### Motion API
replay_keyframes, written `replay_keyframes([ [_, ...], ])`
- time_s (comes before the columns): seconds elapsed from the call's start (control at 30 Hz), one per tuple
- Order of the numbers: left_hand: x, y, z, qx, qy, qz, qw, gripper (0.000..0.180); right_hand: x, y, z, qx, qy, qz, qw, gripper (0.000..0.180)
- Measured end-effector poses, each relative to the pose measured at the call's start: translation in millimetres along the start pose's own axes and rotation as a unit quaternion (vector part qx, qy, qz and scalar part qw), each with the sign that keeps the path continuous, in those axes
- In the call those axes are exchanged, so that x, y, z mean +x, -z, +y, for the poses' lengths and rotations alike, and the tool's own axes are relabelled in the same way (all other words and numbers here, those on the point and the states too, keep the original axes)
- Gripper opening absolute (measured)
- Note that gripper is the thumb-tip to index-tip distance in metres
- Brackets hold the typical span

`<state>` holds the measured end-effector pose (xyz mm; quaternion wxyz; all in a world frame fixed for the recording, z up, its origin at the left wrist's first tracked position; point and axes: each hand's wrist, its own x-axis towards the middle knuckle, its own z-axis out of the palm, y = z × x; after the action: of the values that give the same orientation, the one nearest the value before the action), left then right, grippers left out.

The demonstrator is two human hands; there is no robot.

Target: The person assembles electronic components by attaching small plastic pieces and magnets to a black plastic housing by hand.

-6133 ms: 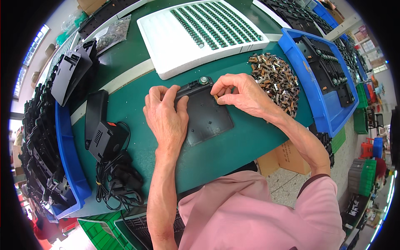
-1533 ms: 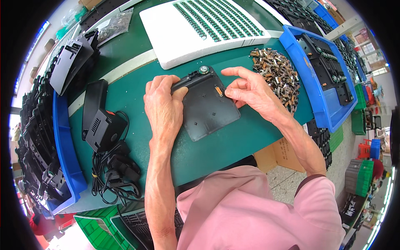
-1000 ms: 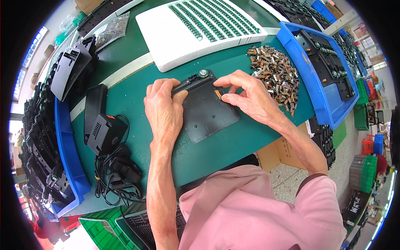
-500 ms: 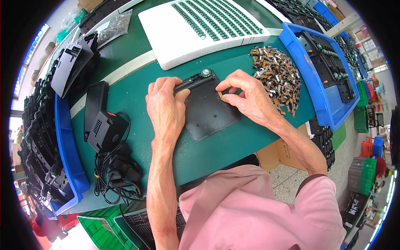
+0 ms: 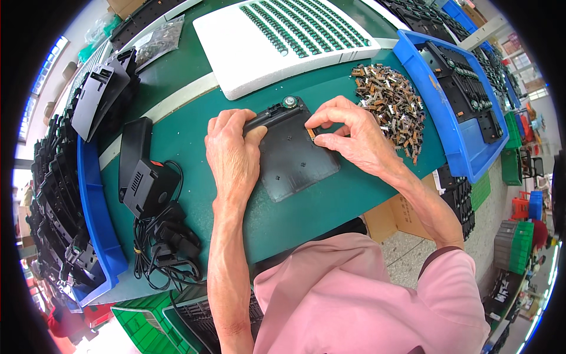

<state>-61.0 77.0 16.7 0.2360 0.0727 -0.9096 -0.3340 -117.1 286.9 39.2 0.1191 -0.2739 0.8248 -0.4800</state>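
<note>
Pink shirt fabric [image 5: 365,289] fills the near edge. Black panel [image 5: 298,171] lies on the green tabletop [image 5: 283,227], between two hands held apart from each other. Left hand [image 5: 233,147]: clamped on the panel's upper left edge, thumb on its face. Right hand [image 5: 351,135]: thumb and forefinger closed about a small orange-brown part [image 5: 312,134] — located at the panel's right edge. Beyond, rightward: heap of small parts [image 5: 392,109], then blue bin [image 5: 469,141] containing black assemblies [image 5: 460,85]. Farther — white foam tray [image 5: 221,50], partly filled with rows of green pieces [image 5: 306,29].
</note>
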Motion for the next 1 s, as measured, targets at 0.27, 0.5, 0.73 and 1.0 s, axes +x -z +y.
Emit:
replay_keyframes([
  [0.27,-1,0,1,-0.004,0.0,-0.002,1.0,0.023,1,-1,-1,-0.003,-0.004,-0.015,1.0,0.018],
  [0.5,-1,1,2,-0.013,0.005,0.001,1.0,0.024,1,3,-5,0.013,-0.011,0.0,1.0,0.019],
  [0.73,0,5,4,-0.028,-0.002,-0.018,0.999,0.024,8,18,-11,0.026,-0.058,0.004,0.998,0.031],
  [1.0,-2,6,11,-0.058,-0.025,-0.062,0.996,0.024,22,19,-8,-0.054,0.005,-0.031,0.998,0.039],
])
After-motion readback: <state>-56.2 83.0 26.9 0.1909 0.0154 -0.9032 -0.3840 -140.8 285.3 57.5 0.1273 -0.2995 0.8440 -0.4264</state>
